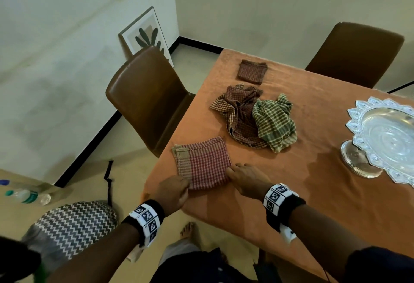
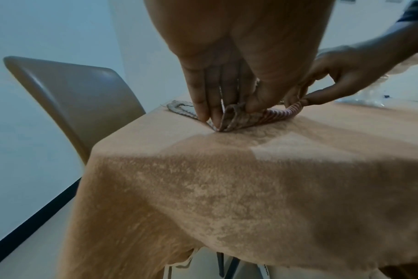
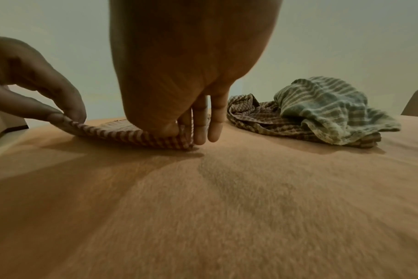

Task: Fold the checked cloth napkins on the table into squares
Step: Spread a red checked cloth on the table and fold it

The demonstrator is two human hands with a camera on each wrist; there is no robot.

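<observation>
A red checked napkin (image 1: 202, 163), folded to a rough square, lies near the table's left front corner. My left hand (image 1: 187, 187) pinches its near left corner between thumb and fingers, which the left wrist view shows close up on the napkin (image 2: 236, 118) under the left hand (image 2: 229, 117). My right hand (image 1: 230, 171) pinches the near right corner; in the right wrist view the right hand (image 3: 186, 134) lifts the napkin's (image 3: 122, 132) edge slightly. Beyond lie a crumpled brown checked napkin (image 1: 239, 114) and a crumpled green one (image 1: 274, 121). A folded brown napkin (image 1: 253, 72) sits farther back.
An orange cloth covers the table (image 1: 302, 181). An ornate silver stand dish (image 1: 385, 139) sits at the right edge. Brown chairs stand at the table's left (image 1: 147, 94) and far side (image 1: 354, 54). Plastic bottles (image 1: 26, 195) and a zigzag-patterned cushion (image 1: 74, 224) lie on the floor.
</observation>
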